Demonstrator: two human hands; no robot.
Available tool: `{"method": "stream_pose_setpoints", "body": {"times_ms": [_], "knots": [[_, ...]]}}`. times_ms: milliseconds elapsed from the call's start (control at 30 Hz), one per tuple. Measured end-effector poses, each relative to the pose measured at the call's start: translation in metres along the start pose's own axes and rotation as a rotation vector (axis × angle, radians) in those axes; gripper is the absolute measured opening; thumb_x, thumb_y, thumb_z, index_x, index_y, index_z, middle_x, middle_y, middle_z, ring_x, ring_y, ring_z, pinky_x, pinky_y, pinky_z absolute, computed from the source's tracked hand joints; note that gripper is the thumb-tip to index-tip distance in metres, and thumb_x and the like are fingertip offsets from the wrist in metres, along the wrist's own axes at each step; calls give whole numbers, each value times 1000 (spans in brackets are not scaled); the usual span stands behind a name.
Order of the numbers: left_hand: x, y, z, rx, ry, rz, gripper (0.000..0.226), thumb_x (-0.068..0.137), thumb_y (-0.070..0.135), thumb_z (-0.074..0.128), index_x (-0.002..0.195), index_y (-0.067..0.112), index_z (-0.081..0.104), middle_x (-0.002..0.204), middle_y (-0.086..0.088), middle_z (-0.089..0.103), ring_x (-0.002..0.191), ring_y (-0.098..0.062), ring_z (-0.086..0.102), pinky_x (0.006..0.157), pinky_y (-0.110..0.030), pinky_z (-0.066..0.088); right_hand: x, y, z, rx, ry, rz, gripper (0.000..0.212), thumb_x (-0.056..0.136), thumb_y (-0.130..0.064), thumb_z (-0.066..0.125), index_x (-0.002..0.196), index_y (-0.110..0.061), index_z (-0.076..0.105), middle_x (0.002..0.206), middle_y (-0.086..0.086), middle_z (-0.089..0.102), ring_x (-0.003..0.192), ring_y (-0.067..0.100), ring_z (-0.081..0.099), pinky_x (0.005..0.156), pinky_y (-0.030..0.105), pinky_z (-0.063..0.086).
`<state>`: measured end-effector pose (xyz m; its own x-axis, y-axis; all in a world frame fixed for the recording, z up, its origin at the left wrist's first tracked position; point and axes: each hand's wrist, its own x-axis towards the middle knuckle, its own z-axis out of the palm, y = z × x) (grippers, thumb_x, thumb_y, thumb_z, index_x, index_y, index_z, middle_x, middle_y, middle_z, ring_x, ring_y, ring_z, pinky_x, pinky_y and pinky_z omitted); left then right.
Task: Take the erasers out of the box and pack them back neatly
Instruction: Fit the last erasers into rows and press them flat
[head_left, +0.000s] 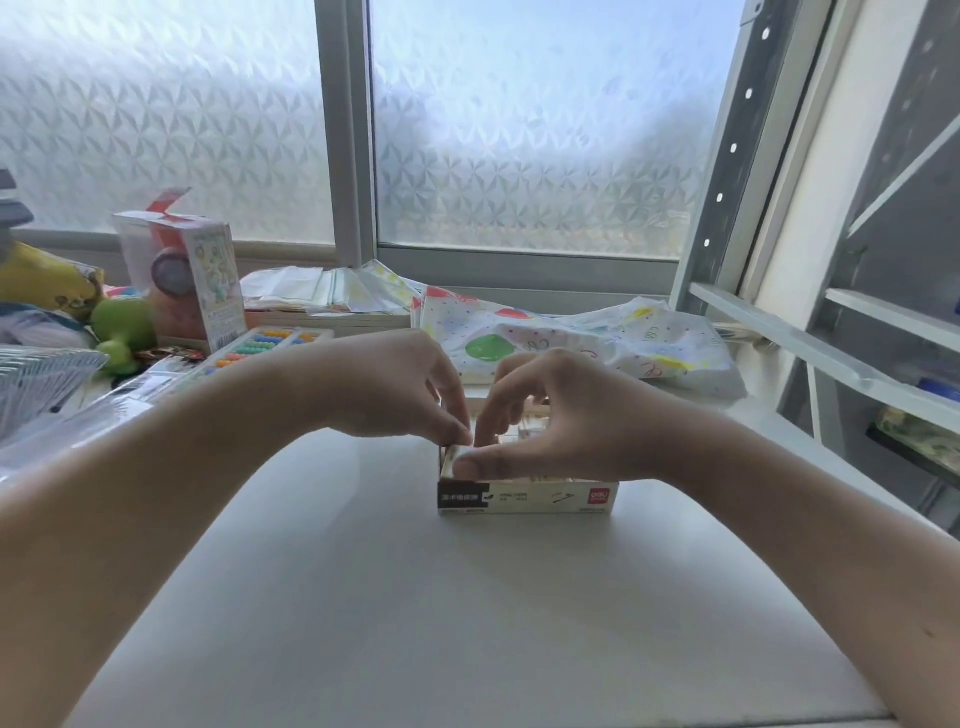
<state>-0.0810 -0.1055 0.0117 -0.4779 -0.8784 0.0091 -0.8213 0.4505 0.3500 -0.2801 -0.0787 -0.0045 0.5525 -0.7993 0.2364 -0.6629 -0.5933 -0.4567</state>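
A low cream cardboard eraser box (556, 498), with a black label at its left end and a red logo at its right, sits on the white table (415, 597). Both hands hover over its open top. My left hand (395, 384) pinches down at the box's near left corner, fingertips on a small eraser (456, 453) at the rim. My right hand (561, 415) curls over the box, thumb along the front edge, fingers reaching inside. Most of the erasers in the box are hidden by the hands.
A colourful abacus (265, 345), an upright toy carton (192, 280), a green toy (122, 332) and a wire basket (36, 379) crowd the left. A balloon-print plastic bag (597, 332) lies behind the box. Metal shelving (857, 338) stands at the right, a frosted window behind.
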Motion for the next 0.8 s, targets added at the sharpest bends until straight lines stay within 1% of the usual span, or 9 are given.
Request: {"method": "stream_pose_setpoints", "body": {"times_ms": [133, 233, 367, 500, 567, 633, 667, 733, 800], "knots": [[0, 0, 1, -24, -13, -32, 7, 78, 45, 77, 82, 39, 80, 106, 13, 71, 103, -7, 65, 100, -38, 50, 1, -1, 3, 7, -33, -10, 28, 75, -57, 83, 85, -32, 80, 84, -14, 67, 88, 2, 62, 84, 27, 51], [-2, 0, 1, -26, -24, -49, 7, 77, 46, 77, 82, 42, 80, 105, 12, 73, 102, -7, 66, 98, -39, 51, 1, 0, 5, 18, -76, -9, 30, 72, -58, 83, 89, -34, 80, 87, -13, 69, 89, -1, 61, 86, 27, 52], [-2, 0, 0, -47, -34, -59, 12, 76, 46, 79, 81, 36, 81, 108, 0, 74, 104, -16, 67, 99, -44, 52, 4, 3, 4, 76, -69, 44, 35, 65, -61, 86, 89, -36, 78, 90, -12, 73, 85, -2, 63, 83, 29, 53], [-3, 1, -1, -52, -49, -65, 24, 72, 55, 77, 82, 35, 81, 113, -7, 73, 108, -24, 66, 99, -47, 50, 5, 5, 3, 222, -69, 48, 28, 69, -35, 94, 84, -23, 74, 79, -15, 72, 74, -6, 63, 72, 14, 47], [-3, 1, -1, -37, -55, -66, 28, 74, 56, 75, 84, 31, 81, 113, -7, 72, 108, -25, 66, 98, -47, 49, 3, 5, -4, 363, -35, 3, 22, 74, -23, 93, 82, -18, 73, 77, -10, 74, 70, -2, 66, 70, 11, 48], [-2, -1, -2, -13, -52, -75, 29, 81, 55, 71, 90, 29, 81, 108, -1, 73, 104, -21, 66, 97, -42, 51, 2, 8, -14, 487, 64, 20, 25, 73, -25, 92, 85, -15, 73, 86, 0, 80, 78, 14, 75, 79, 23, 55], [-3, -1, -3, 5, -53, -84, 32, 84, 57, 68, 95, 30, 81, 108, 5, 73, 104, -17, 66, 97, -38, 50, 2, 11, -19, 476, 129, 45, 28, 71, -30, 92, 88, -15, 74, 91, 3, 81, 85, 21, 77, 85, 32, 58], [-5, 0, -5, 50, -65, -99, 36, 86, 61, 63, 104, 34, 79, 115, 14, 70, 109, -10, 63, 102, -36, 47, 2, 22, -26, 351, 211, 106, 28, 73, -33, 90, 92, -18, 75, 91, 0, 82, 89, 17, 78, 83, 26, 59], [-7, 1, -6, 85, -86, -97, 35, 85, 63, 63, 105, 39, 78, 118, 20, 68, 112, -6, 61, 102, -33, 44, 2, 33, -29, 279, 190, 167, 21, 78, -30, 89, 93, -19, 77, 87, -6, 82, 84, 7, 77, 75, 15, 58]]}}
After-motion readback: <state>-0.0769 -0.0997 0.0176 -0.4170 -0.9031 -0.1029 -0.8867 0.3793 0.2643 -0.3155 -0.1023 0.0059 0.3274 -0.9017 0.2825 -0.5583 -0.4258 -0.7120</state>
